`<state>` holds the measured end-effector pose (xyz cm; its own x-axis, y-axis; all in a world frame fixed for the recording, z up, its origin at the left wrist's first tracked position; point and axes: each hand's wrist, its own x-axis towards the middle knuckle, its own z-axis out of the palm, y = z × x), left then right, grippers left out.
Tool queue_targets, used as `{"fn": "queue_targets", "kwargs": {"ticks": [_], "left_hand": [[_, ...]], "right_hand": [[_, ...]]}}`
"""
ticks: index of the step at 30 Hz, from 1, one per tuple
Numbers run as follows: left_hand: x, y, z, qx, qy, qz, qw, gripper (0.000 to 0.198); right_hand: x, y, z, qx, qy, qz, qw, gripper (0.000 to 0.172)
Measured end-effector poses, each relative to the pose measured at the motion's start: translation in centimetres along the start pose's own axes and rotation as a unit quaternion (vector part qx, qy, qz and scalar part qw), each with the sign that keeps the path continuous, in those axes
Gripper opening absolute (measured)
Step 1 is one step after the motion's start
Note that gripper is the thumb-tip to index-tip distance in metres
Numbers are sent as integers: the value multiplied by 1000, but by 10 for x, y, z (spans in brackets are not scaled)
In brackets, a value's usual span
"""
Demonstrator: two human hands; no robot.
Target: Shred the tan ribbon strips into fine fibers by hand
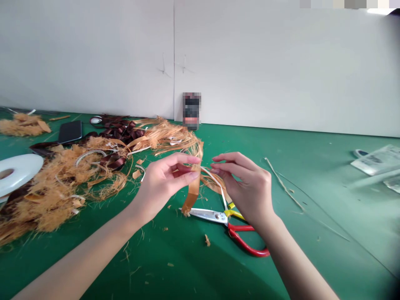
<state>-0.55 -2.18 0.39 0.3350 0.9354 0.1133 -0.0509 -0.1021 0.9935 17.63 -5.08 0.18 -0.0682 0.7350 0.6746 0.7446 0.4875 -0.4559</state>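
Note:
My left hand (164, 185) pinches a flat tan fibre strip (193, 192) between thumb and fingers, and the strip hangs down to just above the scissors. Facing it, my right hand (246, 185) holds a narrow white strip (215, 183) at its fingertips. That strip runs from the tan strip down past my right hand, and loose tan fibres trail under it. Below both hands lie steel scissors (208, 215) with red and yellow handles, their blades pointing left. My right hand hides part of the handles.
A large heap of frayed tan fibre (53, 193) covers the left of the green mat (175, 266). Dark brown satin ribbon (120, 131), a phone (70, 131) and a white tape roll (18, 173) lie there. A thin dry stalk (283, 185) and plastic packets (378, 160) lie right.

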Motion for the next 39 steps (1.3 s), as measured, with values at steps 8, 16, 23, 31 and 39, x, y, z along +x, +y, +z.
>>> {"fn": "queue_targets", "kwargs": {"ticks": [8, 16, 23, 31, 39], "left_hand": [[-1, -2, 1, -25, -10, -12, 1000, 20], [-2, -6, 5, -42, -21, -3, 999, 20], [-1, -6, 3, -34, -9, 7, 999, 19], [-2, -7, 1, -34, -12, -2, 999, 19], [-4, -4, 2, -57, -34, 15, 998, 23]], "right_hand": [[-2, -7, -5, 94, 10, 75, 993, 14], [-5, -6, 3, 452, -80, 221, 860, 12], [-6, -4, 6, 546, -75, 256, 794, 16], [-9, 3, 0, 530, -95, 259, 802, 17], [-4, -1, -1, 476, -26, 323, 817, 13]]}}
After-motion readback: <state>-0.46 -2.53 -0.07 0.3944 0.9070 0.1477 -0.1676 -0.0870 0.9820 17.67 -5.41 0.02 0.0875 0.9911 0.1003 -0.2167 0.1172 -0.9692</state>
